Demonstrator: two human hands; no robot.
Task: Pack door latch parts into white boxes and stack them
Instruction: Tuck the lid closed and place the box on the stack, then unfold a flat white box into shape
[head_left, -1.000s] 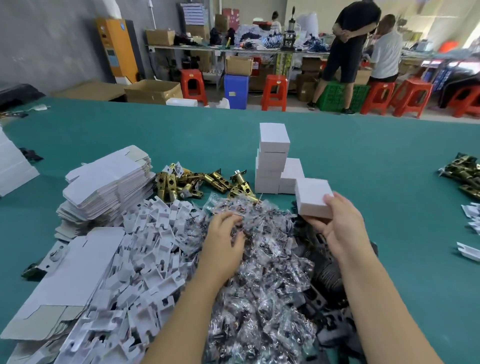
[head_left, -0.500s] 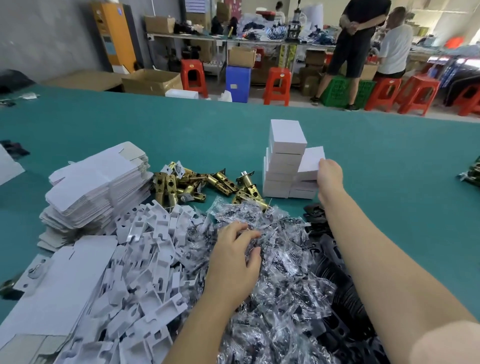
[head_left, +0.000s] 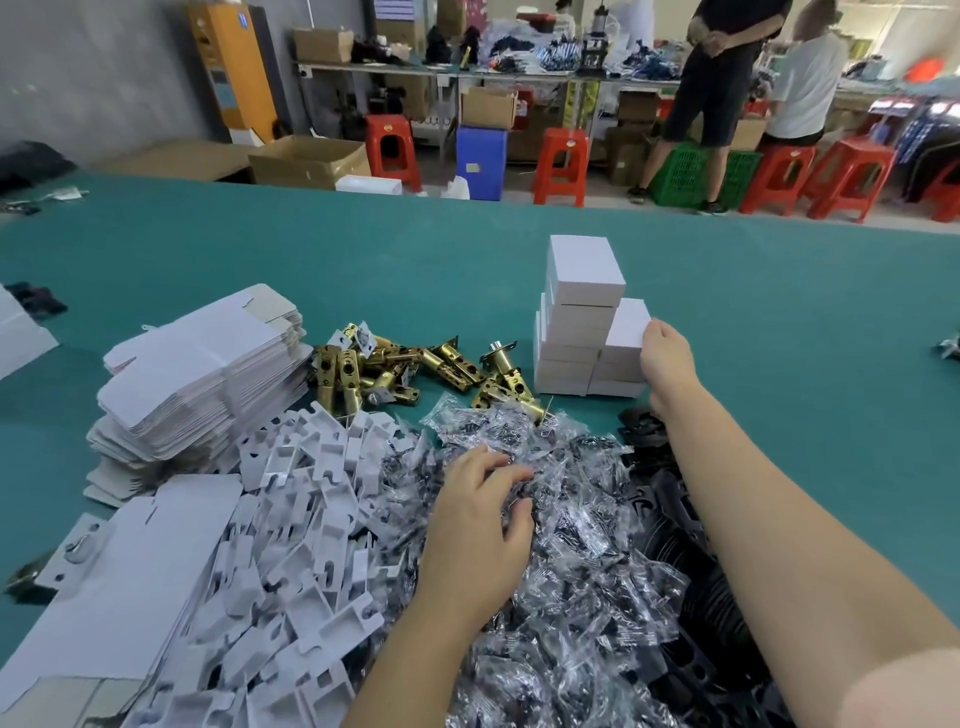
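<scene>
The right hand (head_left: 667, 358) holds a closed white box (head_left: 627, 325) against the shorter right column of the stack (head_left: 576, 317) at far centre, seating it flush. The left hand (head_left: 480, 525) rests with loose, spread fingers on the near bagged screws (head_left: 582, 519), gripping nothing, likely ready for the next set

Red stools (head_left: 561, 165) — blue bin (head_left: 481, 162) beyond table.

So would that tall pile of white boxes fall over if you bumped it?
Probably, yes. The tall stack of white boxes is narrow, several high and slightly uneven, so a sideways bump might topple it. The shorter stack beside it, where the right hand rests, may brace one side.
</scene>
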